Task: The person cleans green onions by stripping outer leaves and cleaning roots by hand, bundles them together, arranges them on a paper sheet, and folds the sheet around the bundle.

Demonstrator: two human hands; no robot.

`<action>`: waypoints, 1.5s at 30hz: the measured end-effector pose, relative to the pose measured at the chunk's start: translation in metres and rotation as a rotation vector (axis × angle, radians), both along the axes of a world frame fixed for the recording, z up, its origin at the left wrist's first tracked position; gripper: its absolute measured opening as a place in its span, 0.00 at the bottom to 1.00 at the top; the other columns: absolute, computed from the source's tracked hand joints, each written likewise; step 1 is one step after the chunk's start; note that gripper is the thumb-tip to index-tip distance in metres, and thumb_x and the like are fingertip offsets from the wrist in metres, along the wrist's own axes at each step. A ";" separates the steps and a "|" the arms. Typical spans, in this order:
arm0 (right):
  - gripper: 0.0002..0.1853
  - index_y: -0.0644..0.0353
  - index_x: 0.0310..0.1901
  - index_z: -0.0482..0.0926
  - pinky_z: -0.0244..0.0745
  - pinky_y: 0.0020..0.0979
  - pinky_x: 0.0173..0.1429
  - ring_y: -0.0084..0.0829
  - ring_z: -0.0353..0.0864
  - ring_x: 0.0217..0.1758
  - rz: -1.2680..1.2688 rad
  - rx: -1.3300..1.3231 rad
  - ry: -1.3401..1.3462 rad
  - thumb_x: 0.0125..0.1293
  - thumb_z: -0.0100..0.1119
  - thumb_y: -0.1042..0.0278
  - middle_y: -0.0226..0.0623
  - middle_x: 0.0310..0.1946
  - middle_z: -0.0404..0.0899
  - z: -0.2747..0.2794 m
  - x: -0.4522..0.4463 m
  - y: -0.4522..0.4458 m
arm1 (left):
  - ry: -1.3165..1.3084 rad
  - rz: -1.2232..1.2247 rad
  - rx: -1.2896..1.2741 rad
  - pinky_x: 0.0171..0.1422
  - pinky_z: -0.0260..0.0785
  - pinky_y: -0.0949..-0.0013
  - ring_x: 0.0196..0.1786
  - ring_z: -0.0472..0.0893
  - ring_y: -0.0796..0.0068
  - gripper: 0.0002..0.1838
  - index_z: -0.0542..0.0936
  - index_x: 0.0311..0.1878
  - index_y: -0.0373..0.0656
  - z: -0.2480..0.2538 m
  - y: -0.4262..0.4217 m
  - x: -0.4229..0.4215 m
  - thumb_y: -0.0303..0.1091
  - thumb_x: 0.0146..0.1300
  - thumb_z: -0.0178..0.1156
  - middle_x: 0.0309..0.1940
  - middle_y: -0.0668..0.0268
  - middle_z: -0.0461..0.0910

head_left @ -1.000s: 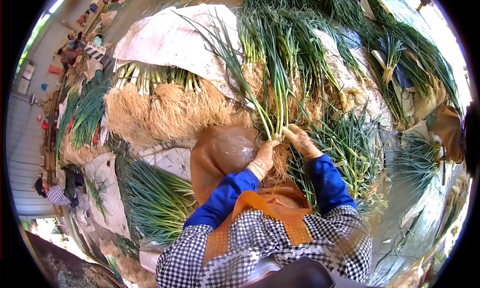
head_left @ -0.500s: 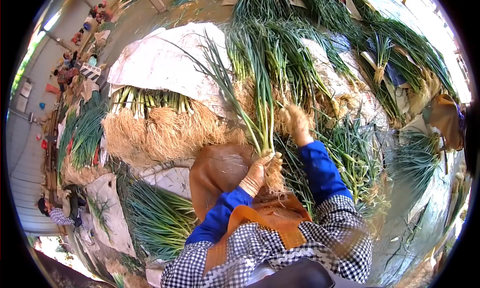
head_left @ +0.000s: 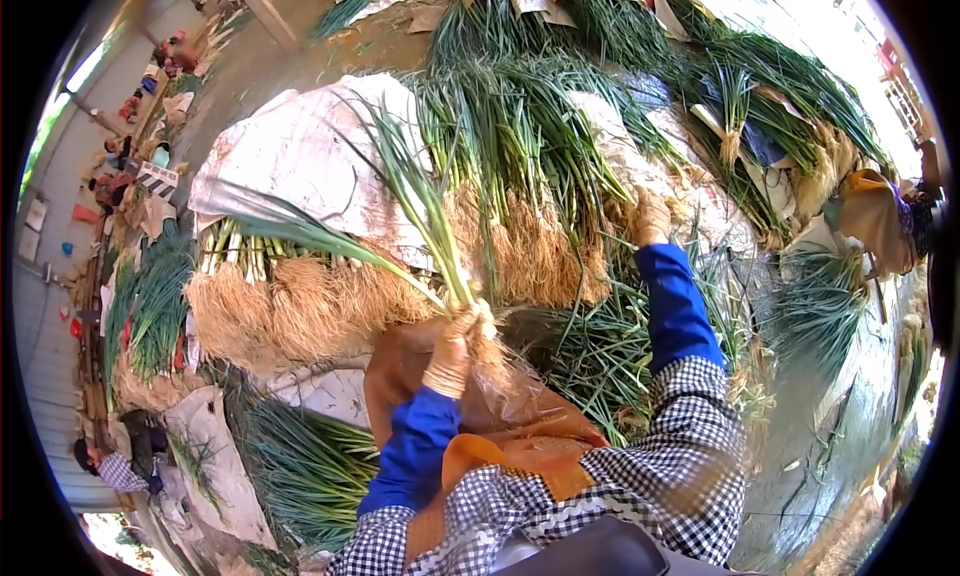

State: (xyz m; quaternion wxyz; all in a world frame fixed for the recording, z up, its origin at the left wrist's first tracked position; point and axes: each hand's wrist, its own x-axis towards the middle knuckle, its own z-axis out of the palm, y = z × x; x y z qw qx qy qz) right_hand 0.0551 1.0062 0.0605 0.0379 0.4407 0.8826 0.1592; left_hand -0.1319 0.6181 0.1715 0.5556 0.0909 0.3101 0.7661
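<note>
Left hand: your fingers are clamped on a small bunch of long green onions with pale stems and tan roots. Right hand: at the edge of a big dark-green onion pile; can't tell if your fingers grip. Beyond left fingers, whitish woven sheet covers tan-rooted bundles. Glossy brown apron sits beneath them.

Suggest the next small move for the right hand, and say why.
I'd probably close the right hand gently around the nearest stalks of the onion pile, just above their roots. It is stretched out to the pile's edge, while the left hand already grips a small bunch near its roots. Whether the right fingers hold anything, I can't tell.
</note>
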 end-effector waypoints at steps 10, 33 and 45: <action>0.15 0.58 0.45 0.76 0.71 0.24 0.38 0.26 0.76 0.37 0.046 -1.473 1.087 0.64 0.51 0.57 0.29 0.36 0.77 0.153 -0.013 -0.141 | -0.061 0.078 -0.154 0.37 0.68 0.76 0.32 0.73 0.78 0.05 0.73 0.38 0.42 -0.021 0.009 0.034 0.26 0.58 0.54 0.27 0.70 0.72; 0.20 0.54 0.33 0.78 0.73 0.38 0.40 0.41 0.80 0.35 -0.033 -0.615 0.519 0.56 0.55 0.43 0.38 0.30 0.80 0.104 -0.019 -0.218 | 0.736 0.037 -0.520 0.31 0.67 0.76 0.26 0.72 0.82 0.08 0.78 0.32 0.40 -0.070 0.007 0.112 0.21 0.46 0.65 0.25 0.72 0.77; 0.11 0.56 0.26 0.78 0.70 0.26 0.19 0.25 0.73 0.15 0.649 -0.766 0.920 0.61 0.55 0.60 0.29 0.14 0.72 0.093 0.072 -0.293 | 0.221 0.128 -0.510 0.34 0.72 0.72 0.30 0.78 0.76 0.07 0.79 0.35 0.37 -0.086 0.003 0.103 0.21 0.51 0.61 0.28 0.68 0.78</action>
